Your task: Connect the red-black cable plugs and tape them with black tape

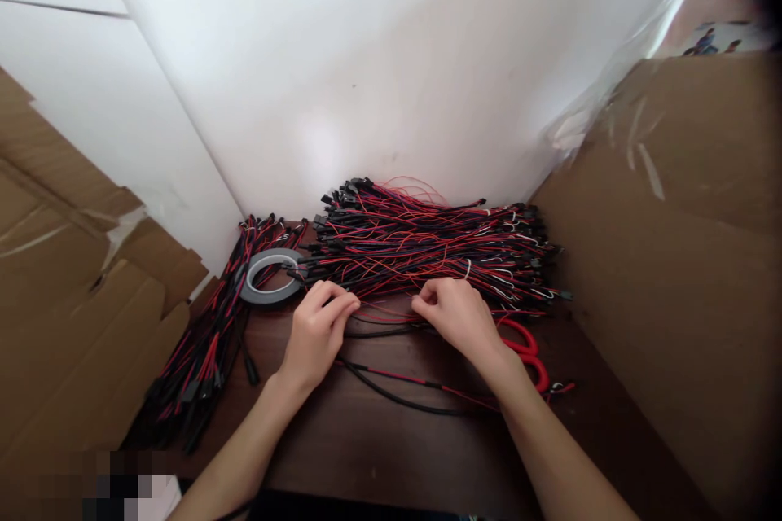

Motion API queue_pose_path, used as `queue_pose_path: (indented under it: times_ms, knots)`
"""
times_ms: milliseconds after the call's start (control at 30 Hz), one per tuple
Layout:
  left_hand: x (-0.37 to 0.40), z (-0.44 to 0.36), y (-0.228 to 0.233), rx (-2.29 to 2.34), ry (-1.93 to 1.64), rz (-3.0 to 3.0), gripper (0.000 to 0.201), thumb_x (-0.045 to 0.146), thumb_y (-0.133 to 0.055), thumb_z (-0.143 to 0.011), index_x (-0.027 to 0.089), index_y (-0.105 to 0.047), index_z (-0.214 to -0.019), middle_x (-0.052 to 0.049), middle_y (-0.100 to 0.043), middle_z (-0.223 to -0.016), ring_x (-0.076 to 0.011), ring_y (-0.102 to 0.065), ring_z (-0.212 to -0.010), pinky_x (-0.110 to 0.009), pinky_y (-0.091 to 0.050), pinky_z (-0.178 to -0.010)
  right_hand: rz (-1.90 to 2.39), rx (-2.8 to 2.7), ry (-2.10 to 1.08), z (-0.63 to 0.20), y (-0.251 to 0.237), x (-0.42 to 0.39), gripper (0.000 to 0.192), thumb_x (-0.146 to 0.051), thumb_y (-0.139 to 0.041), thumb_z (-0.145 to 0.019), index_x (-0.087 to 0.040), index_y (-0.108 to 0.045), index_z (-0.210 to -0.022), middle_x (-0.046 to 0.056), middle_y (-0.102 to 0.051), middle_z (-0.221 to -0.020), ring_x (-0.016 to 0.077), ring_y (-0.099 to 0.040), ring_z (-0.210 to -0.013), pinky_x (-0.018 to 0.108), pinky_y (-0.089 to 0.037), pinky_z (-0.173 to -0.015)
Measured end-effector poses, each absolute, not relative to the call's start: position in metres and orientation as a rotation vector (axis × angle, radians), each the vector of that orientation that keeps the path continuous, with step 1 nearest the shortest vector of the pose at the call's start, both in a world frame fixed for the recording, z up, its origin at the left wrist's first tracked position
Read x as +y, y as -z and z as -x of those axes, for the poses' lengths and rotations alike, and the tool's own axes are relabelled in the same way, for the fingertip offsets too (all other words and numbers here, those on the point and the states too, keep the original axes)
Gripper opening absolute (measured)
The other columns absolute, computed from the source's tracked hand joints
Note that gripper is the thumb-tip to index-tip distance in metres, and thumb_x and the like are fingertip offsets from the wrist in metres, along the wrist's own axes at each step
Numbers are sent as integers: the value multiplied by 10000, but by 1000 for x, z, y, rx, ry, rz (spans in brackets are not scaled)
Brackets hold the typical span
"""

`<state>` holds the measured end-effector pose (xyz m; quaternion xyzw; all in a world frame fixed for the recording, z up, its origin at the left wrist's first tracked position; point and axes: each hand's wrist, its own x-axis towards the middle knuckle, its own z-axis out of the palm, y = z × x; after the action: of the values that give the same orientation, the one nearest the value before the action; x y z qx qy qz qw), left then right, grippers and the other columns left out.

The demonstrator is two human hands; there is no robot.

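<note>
My left hand (318,330) is closed in a pinch at the left end of some thin red and black wires (388,312). Opposite it, my right hand (457,313) pinches at the right end, so the wires run between the two hands just above the table. Below them lie a black cable (397,399) and a red-and-black wire (400,379) with dark bands on it. Scissors with red handles (533,362) lie by my right wrist, their blades hidden. Beyond both hands is a large pile of red and black wire harnesses (421,240) with black connectors.
A grey roll of tape (246,291) lies left of the pile. A second bundle of harnesses (204,366) stretches along the table's left side. Cardboard (678,277) walls in the right, more cardboard (79,342) the left. A white wall (366,81) stands behind the dark brown table (366,452).
</note>
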<state>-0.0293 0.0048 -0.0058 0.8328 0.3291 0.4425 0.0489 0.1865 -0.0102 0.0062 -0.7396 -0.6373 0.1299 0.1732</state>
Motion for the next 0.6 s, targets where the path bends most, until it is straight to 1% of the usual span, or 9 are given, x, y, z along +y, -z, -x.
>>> queue_pose_path:
  times_ms: [133, 267, 333, 433, 500, 600]
  knots:
    - [4, 29, 5, 991, -1370, -2522, 137, 119, -544, -921, 165, -660, -864, -44, -607, -795, -147, -552, -749, -274, -467, -674, 2122, -1819, -365, -182, -10, -12, 197, -272, -535, -798, -213, -678, -675, 83, -691, -687, 246, -655, -672, 285, -275, -534]
    - [0, 28, 2, 816, -1369, -2560, 115, 96, -559, -911, 162, -652, -913, -43, -598, -811, -141, -539, -760, -268, -463, -671, 2128, -1829, -353, -177, -9, -12, 196, -260, -530, -800, -205, -664, -668, 94, -690, -705, 243, -652, -674, 285, -271, -535]
    - [-1, 27, 2, 760, -1371, -2564, 116, 104, -558, -915, 169, -654, -919, -40, -598, -807, -141, -536, -758, -267, -462, -665, 2127, -1821, -362, -177, -7, -10, 187, -257, -548, -799, -201, -666, -664, 97, -689, -703, 244, -650, -666, 284, -290, -543]
    - [-1, 27, 3, 826, -1365, -2510, 119, 121, -555, -922, 168, -662, -896, -43, -606, -805, -143, -541, -758, -273, -464, -673, 2049, -1854, -410, -185, -3, -8, 188, -252, -575, -819, -198, -674, -669, 80, -687, -688, 234, -649, -666, 288, -357, -580]
    - [0, 27, 4, 919, -1371, -2430, 126, 123, -559, -922, 159, -671, -877, -46, -611, -808, -143, -552, -763, -275, -466, -686, 1941, -1907, -447, -191, -4, -8, 166, -262, -584, -852, -198, -691, -743, 59, -701, -750, 211, -653, -717, 286, -413, -643]
    - [0, 28, 6, 1002, -1389, -2318, 122, 132, -573, -918, 149, -684, -871, -46, -615, -808, -143, -565, -768, -277, -465, -699, 1672, -1896, -416, -195, -8, -11, 148, -277, -568, -905, -184, -680, -925, 52, -695, -902, 177, -641, -810, 273, -459, -737]
